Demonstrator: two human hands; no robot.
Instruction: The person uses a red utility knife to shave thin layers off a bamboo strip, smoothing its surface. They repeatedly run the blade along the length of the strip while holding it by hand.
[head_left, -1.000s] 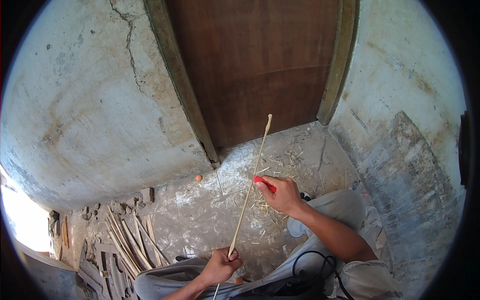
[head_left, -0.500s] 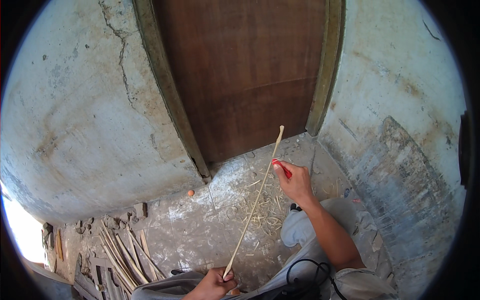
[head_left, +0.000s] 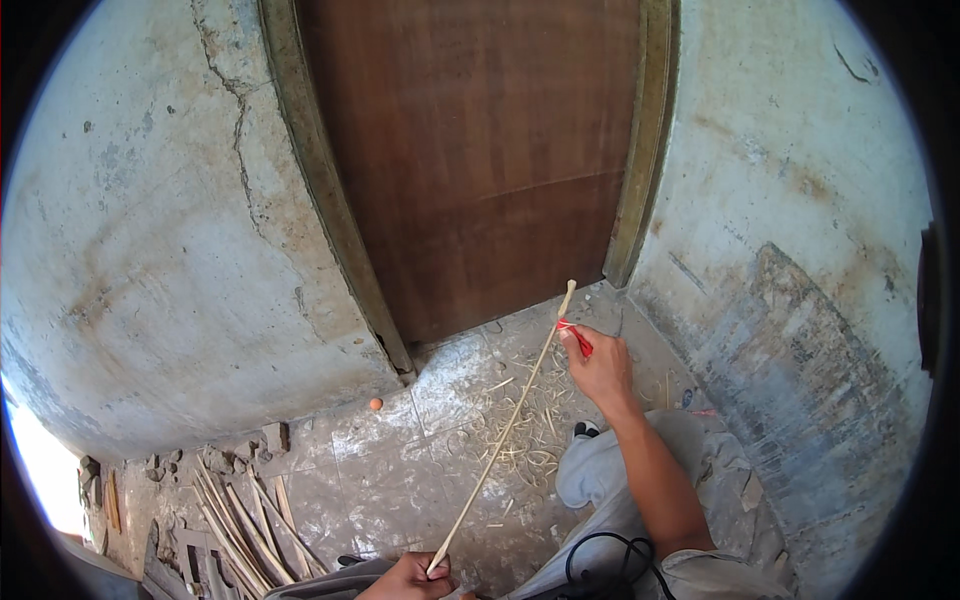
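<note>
A long thin pale stick [head_left: 497, 447], like bamboo or cane, slants from my lap up and away to the right, with a thicker knob at each end. My left hand [head_left: 412, 577] is closed around its near end, low in the picture. In my right hand [head_left: 603, 370] is a small red hand tool [head_left: 577, 340], its head against the stick a little below the far knob. The tool's blade or edge is too small to make out.
Pale curled shavings [head_left: 530, 450] litter the tiled floor [head_left: 375, 470]. Split wood strips [head_left: 240, 530] lie at the lower left, near broken stones [head_left: 275, 437]. A small orange ball [head_left: 376, 404] rests by the left wall. A brown door [head_left: 480, 170] stands ahead. A black cord [head_left: 600, 540] crosses my lap.
The red tool in my right hand sits nearer the stick's far knob. Stick and both hands appear lower in view, and the whole view has shifted slightly.
</note>
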